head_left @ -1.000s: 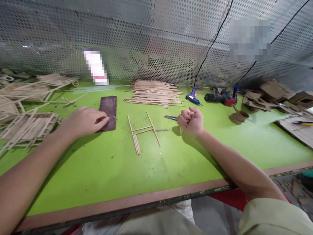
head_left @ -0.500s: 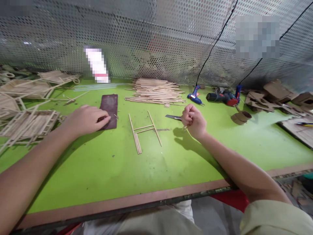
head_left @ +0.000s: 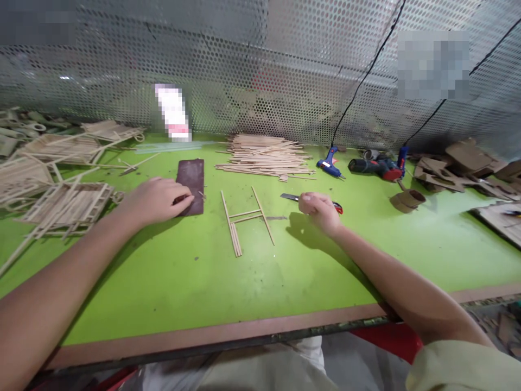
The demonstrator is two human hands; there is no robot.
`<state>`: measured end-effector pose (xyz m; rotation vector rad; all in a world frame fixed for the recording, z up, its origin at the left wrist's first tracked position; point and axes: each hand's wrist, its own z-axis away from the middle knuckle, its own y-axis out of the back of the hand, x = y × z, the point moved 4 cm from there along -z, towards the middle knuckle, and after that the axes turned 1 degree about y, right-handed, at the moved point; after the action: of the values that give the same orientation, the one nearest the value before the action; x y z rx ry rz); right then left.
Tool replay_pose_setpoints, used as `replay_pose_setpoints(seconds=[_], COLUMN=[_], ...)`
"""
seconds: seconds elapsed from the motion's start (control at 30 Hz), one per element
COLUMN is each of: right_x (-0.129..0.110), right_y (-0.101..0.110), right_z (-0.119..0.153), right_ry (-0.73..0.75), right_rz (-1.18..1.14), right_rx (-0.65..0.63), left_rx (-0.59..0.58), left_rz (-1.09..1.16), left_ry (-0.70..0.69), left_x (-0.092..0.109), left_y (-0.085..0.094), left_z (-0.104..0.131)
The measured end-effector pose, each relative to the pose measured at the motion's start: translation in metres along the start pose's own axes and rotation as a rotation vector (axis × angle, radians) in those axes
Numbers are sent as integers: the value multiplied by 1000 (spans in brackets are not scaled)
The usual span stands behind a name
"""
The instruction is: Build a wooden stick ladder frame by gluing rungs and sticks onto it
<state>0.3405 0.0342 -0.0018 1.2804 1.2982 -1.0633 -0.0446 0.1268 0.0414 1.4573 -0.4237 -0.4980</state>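
A: Surroundings?
B: Lt-green flat worktop (head_left: 260,288). Pile of thin pale wooden sticks (head_left: 266,155) at back ctr. To its R: blue plastic glue gun (head_left: 331,165) w/ black cable, then dark power drill w/ red base (head_left: 376,167); brown cardboard ring (head_left: 408,201) nearer. Far L: slatted pale wooden frames (head_left: 69,206), overlapping.
A: Work location?
B: H-shaped layout of thin pale sticks (head_left: 246,215), flat on worktop betw. hands, apart from both.
A: Obstructed?
B: Mid-part of red-and-black cutter knife (head_left: 290,196), blade out, behind R hand (head_left: 318,209). Corner of dark-brown rectangular sheet (head_left: 191,171), under L hand (head_left: 165,198). Pixelated patch (head_left: 174,111) at back unreadable. Some frames cut off at L edge.
A: Hands?
B: R: curled in fist at knife; contents, contact w/ knife n/d. L: fingers bent, half-closed over sheet's near-L corner; can't tell if gripping.
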Motion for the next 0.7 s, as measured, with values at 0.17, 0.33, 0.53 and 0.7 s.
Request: replay_pose_setpoints(seconds=[0.17,0.33,0.53,0.7], right_x=[2,1,-7,-19], right_y=[-1,-5,-19,-42], right_z=[-5,-5,2,-46], right_ry=[-48,-64,3,3], right_rz=[166,381,673,1101], right_rx=[-72,-114,-187,-333], left_rx=[-12,-1,30,10], left_rz=[9,5,73,54], left_ry=[-7,-22,8,4], left_x=[1,-1,-4,2], left_y=[-1,-2,-8,-8], left_z=[-1,-1,0,2])
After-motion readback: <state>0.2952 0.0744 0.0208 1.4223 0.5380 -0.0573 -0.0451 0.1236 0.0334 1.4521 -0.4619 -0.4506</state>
